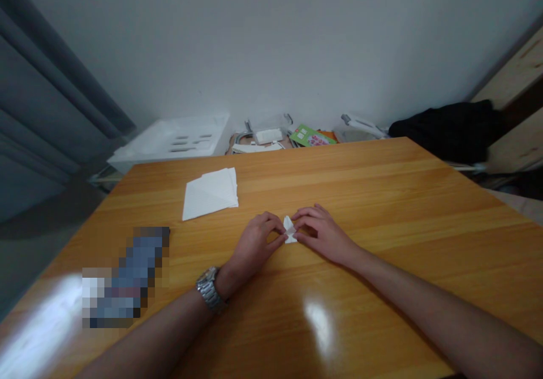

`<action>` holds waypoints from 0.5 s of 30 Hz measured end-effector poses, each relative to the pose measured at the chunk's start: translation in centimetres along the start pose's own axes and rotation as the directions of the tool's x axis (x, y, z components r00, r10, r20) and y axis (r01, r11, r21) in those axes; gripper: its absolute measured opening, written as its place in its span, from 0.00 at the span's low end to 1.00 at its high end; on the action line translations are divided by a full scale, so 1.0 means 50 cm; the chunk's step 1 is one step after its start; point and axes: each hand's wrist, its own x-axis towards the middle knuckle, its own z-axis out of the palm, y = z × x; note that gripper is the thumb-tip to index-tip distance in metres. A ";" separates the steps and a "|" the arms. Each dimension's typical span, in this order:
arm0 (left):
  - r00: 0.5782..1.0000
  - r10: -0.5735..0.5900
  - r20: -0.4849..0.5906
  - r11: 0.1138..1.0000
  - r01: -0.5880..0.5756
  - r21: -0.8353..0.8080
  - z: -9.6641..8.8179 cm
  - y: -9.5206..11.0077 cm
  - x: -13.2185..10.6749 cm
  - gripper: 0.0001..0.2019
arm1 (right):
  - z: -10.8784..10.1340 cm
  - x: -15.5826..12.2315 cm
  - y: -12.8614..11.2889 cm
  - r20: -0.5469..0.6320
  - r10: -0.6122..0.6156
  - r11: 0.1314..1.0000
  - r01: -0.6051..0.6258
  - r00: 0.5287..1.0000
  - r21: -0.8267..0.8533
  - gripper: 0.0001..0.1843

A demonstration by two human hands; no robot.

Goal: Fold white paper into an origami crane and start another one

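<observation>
A small folded white paper piece lies on the wooden table near its middle. My left hand, with a metal watch on the wrist, pinches the paper's left side with fingers curled. My right hand presses and pinches its right side, fingers close together. Both hands rest on the tabletop and hide much of the paper.
A stack of white paper sheets lies on the table to the back left. A blurred-out object sits at the front left. Behind the table are a white plastic bin, cables and small items, and a black bag.
</observation>
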 end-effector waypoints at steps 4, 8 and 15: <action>1.000 0.021 -0.005 1.000 -0.021 -0.006 0.001 0.000 0.002 0.01 | -0.002 0.001 -0.003 0.003 -0.027 0.999 0.027 1.000 -0.018 0.04; 0.999 0.041 0.021 0.999 -0.041 -0.004 0.000 0.000 0.002 0.02 | -0.003 0.002 -0.007 0.012 -0.079 0.997 0.080 0.997 -0.017 0.02; 0.998 0.044 0.046 0.998 -0.046 0.039 -0.001 0.002 -0.002 0.01 | -0.003 0.000 -0.011 0.056 -0.122 0.993 0.122 0.991 0.000 0.03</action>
